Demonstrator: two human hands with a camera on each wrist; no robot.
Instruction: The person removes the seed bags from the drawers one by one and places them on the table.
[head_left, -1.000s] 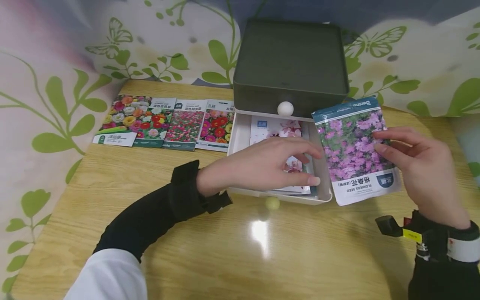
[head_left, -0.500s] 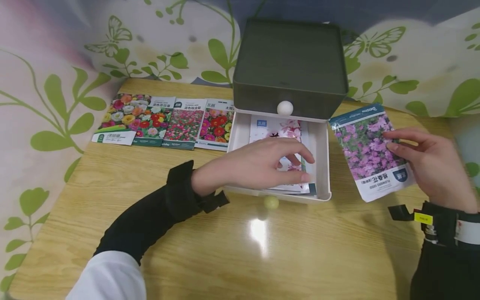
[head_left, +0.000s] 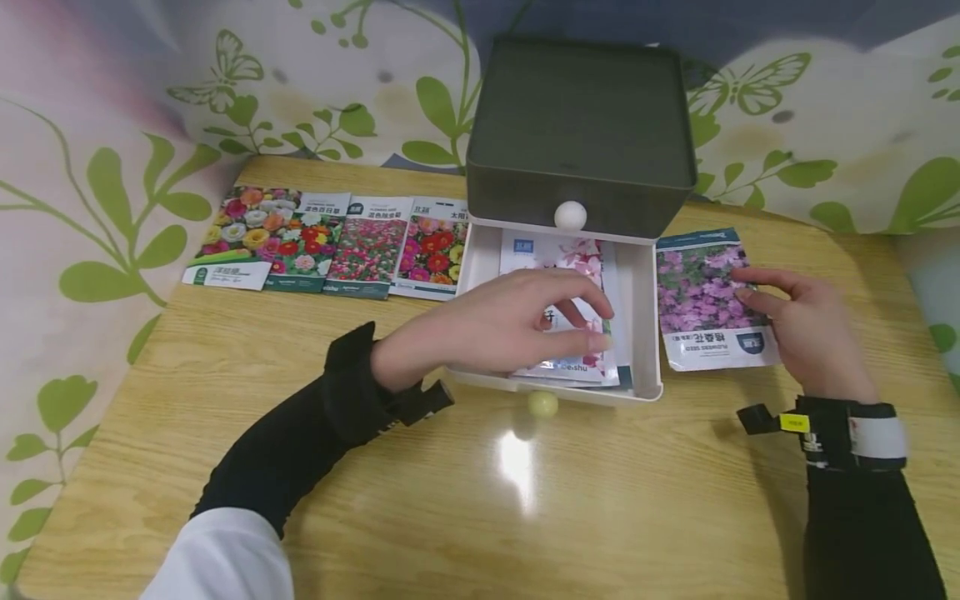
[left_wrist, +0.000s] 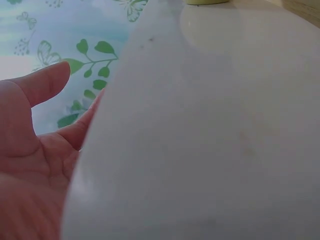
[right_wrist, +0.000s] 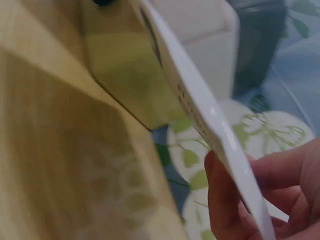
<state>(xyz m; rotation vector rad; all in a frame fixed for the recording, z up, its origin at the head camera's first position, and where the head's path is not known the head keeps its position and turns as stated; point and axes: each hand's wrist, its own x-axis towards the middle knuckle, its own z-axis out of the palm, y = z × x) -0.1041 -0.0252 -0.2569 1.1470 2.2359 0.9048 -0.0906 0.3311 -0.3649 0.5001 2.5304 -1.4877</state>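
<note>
In the head view my right hand pinches the right edge of a flower seed packet with pink blooms, close over the table beside the drawer. The right wrist view shows this packet edge-on, thumb and fingers on either side. My left hand reaches over the pulled-out white drawer, fingers loosely bent and holding nothing. Under it lie seed packets, the top one white with pale pink flowers, partly hidden by the hand. The left wrist view is mostly filled by the drawer's pale outer wall.
A dark green box with a white knob stands above the drawer, against the patterned backdrop. Several flower seed packets lie overlapping in a row at the left. A yellow knob sticks out from the drawer front.
My right hand has carried the pink-flower packet right, away from the drawer, then down close to the table. My left hand has drifted slightly left over the drawer.
</note>
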